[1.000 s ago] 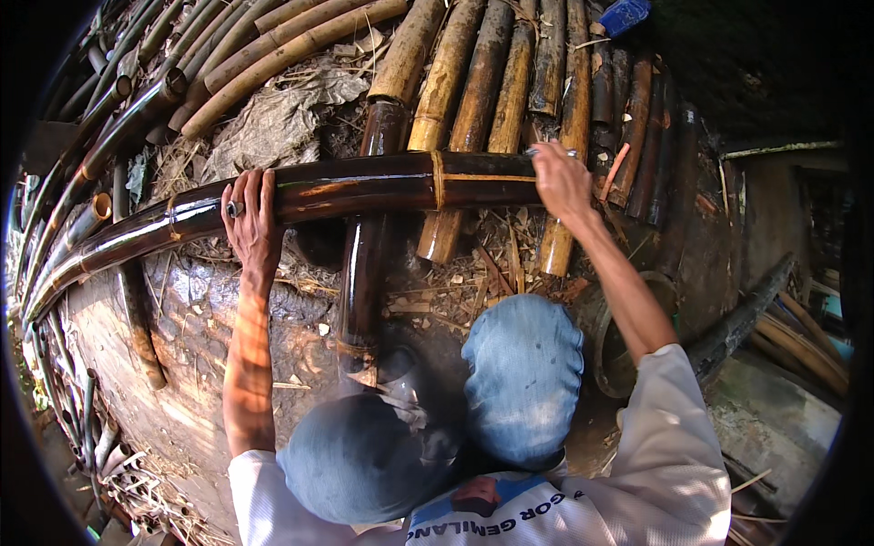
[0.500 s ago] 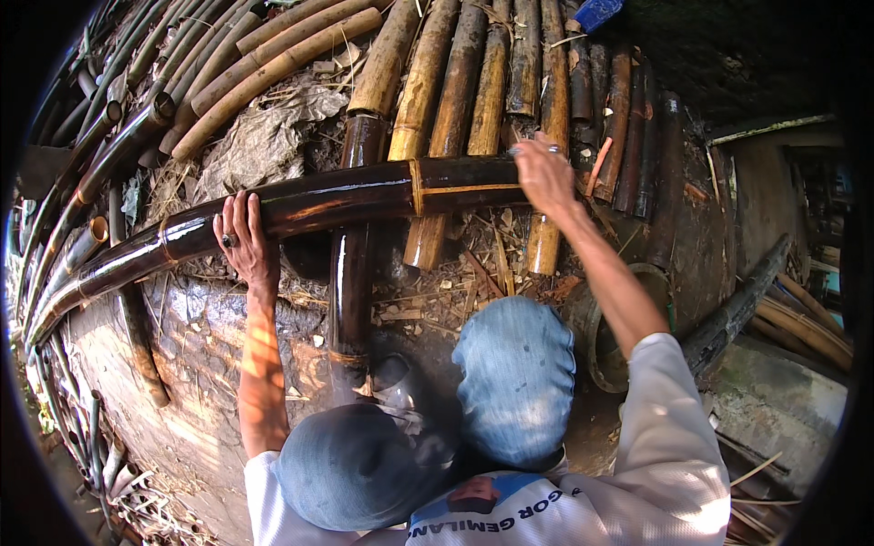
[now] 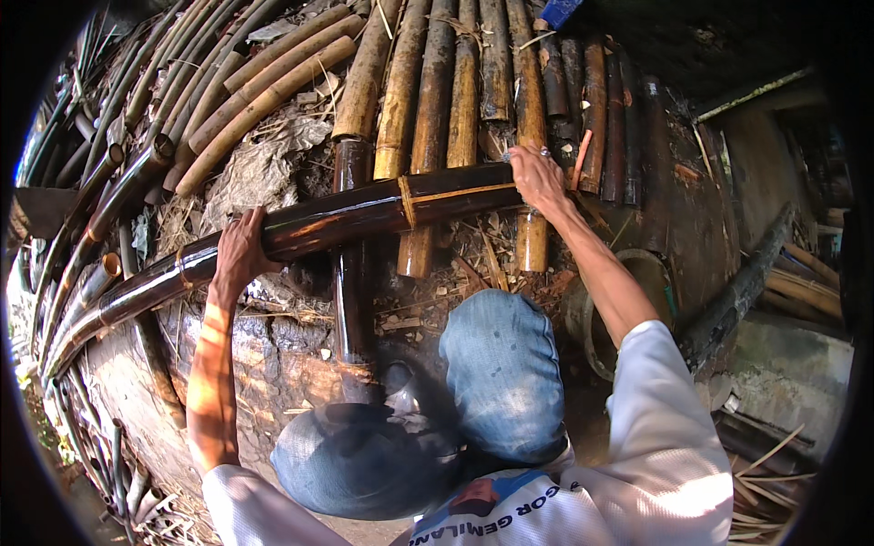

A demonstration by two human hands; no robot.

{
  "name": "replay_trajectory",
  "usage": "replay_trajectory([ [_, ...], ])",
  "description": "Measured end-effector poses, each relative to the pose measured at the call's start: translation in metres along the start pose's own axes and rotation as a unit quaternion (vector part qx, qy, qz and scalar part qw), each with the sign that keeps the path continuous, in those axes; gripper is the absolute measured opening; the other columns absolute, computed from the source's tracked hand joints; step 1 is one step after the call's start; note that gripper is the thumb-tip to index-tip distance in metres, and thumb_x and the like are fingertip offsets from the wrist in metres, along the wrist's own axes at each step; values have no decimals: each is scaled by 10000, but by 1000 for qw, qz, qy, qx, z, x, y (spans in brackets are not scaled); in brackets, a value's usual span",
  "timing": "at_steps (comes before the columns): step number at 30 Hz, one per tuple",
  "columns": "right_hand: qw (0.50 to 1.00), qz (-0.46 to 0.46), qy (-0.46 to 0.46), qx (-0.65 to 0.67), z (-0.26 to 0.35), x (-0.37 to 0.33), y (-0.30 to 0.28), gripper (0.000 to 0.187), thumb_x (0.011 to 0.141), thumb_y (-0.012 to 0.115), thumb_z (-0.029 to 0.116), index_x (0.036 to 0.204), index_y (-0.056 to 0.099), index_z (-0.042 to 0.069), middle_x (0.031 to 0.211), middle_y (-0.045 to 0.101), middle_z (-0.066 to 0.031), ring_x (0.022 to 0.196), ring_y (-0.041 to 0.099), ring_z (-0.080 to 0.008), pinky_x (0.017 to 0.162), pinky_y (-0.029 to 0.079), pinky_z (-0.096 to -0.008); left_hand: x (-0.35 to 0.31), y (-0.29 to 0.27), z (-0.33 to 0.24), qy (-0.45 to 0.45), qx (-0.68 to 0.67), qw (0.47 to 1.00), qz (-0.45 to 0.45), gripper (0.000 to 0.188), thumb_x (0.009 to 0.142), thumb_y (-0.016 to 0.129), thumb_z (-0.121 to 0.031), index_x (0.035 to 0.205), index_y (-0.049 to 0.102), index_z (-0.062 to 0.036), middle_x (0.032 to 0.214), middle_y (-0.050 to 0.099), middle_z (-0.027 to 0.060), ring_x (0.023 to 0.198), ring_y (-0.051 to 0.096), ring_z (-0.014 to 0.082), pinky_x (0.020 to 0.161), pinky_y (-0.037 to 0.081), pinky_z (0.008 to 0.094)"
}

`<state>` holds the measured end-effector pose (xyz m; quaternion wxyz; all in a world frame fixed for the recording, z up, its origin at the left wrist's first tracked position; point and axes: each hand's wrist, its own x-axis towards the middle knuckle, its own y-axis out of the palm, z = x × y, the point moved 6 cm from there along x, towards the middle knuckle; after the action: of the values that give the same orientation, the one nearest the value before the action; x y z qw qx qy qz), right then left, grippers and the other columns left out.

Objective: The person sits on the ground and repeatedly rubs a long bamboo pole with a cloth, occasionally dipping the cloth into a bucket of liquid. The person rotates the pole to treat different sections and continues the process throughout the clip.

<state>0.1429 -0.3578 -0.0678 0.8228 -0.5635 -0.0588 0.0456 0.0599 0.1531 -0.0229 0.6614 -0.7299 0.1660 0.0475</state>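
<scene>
Head camera, looking down: we saw a long dark bamboo pole (image 3: pixel 350 218) lying crosswise in front of the person's knees (image 3: pixel 503 373), glossy and wet-looking, with a pale band (image 3: pixel 407 202) round it right of the middle and a light streak running on from there toward its right end. The left hand (image 3: pixel 240 251) grasped the pole left of the middle, its fingers reaching over the far edge and its thumb spread along the near side. The right hand (image 3: pixel 539 178) was curled round the right end; we could not tell whether it held anything else. Under the pole, a shorter dark bamboo piece (image 3: pixel 353 296) ran toward the knees, and some of the yellow-brown bamboo lengths (image 3: pixel 428 105) also passed beneath; we could not tell which of them it touched. Just beyond the right hand we noticed a thin orange stick (image 3: pixel 582 160), lying near dark brown lengths (image 3: pixel 614 123), and at the far edge a blue object (image 3: pixel 558 12). A crumpled grey sheet (image 3: pixel 262 182) lay beyond the left hand. Farther left, we saw more bamboo (image 3: pixel 137 196) piled up, and below the right forearm the rim of a round container (image 3: pixel 577 325) showed.
</scene>
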Motion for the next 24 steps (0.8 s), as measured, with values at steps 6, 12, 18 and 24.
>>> replay_trajectory([
  [6,987,86,-125,58,179,-7,52,251,967,444,208,777,560,94,726,525,-67,645,559,-196,677,530,-443,-44,6,-19,-31,90,985,-144,1099,538,977,-261,1472,436,-54,1421,530,148,1323,527,370,1092,418,523],
  [12,988,-33,-149,-35,61,-22,-2,356,1048,378,246,1083,644,12,893,710,-139,675,648,-227,522,533,-359,-72,8,-20,-44,72,973,-215,1067,535,960,-241,1456,459,-46,1400,549,132,1329,510,367,1149,369,500],
  [18,985,34,-154,67,124,-21,35,283,986,458,240,842,623,61,750,617,-117,536,535,-199,484,480,-414,-67,6,-43,-13,75,958,-275,1069,540,953,-206,1470,451,-39,1404,549,129,1358,488,358,1162,365,489],
  [24,963,-84,-232,106,157,-35,40,308,1020,412,248,989,645,48,982,656,-167,800,633,-260,783,533,-439,-82,16,-39,-19,131,935,-329,948,642,891,-213,1466,457,-31,1426,552,116,1387,480,327,1193,347,482],
])
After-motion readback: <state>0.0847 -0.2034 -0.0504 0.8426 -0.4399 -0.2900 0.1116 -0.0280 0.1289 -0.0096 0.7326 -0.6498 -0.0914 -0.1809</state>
